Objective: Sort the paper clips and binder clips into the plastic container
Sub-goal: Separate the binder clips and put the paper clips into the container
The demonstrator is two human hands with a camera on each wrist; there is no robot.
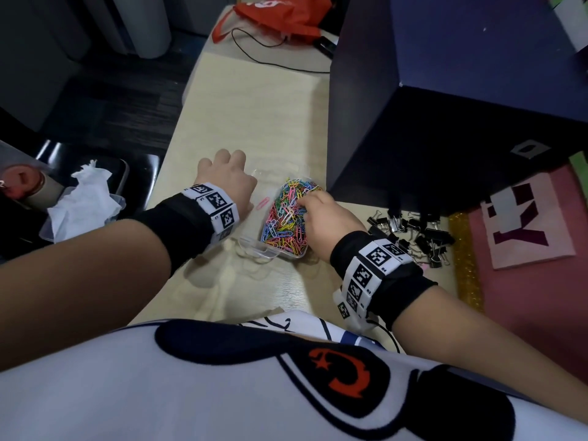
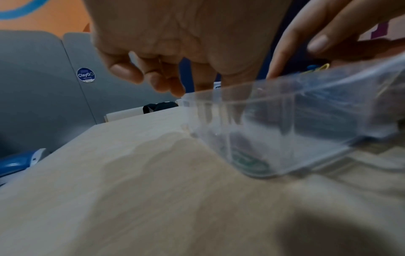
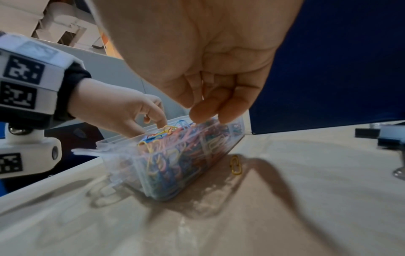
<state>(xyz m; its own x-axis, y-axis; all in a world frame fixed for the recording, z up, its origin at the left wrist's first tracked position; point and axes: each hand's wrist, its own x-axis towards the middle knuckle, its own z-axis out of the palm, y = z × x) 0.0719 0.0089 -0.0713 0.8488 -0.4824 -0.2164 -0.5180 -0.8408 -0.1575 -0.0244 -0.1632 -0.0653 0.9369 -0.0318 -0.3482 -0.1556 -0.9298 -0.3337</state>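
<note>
Clear plastic container (image 1: pixel 254 249) sits on the tabletop (image 1: pixel 254 116), its right compartment heaped with coloured paper clips (image 1: pixel 288 214). Left hand (image 1: pixel 224 178) rests at the container's far left side, fingers loosely curled, index fingertip touching the rim; it holds nothing. Right hand (image 1: pixel 321 214) hovers over the container's right compartment, fingertips bunched down onto the clip pile; whether they pinch a clip, cannot tell. One pink paper clip (image 1: pixel 261 203) lies in the container's left compartment. A yellow paper clip (image 3: pixel 235 164) lies on the tabletop just right of the container. Black binder clips (image 1: pixel 413 233) are piled on the tabletop right of the container, past the right wrist.
</note>
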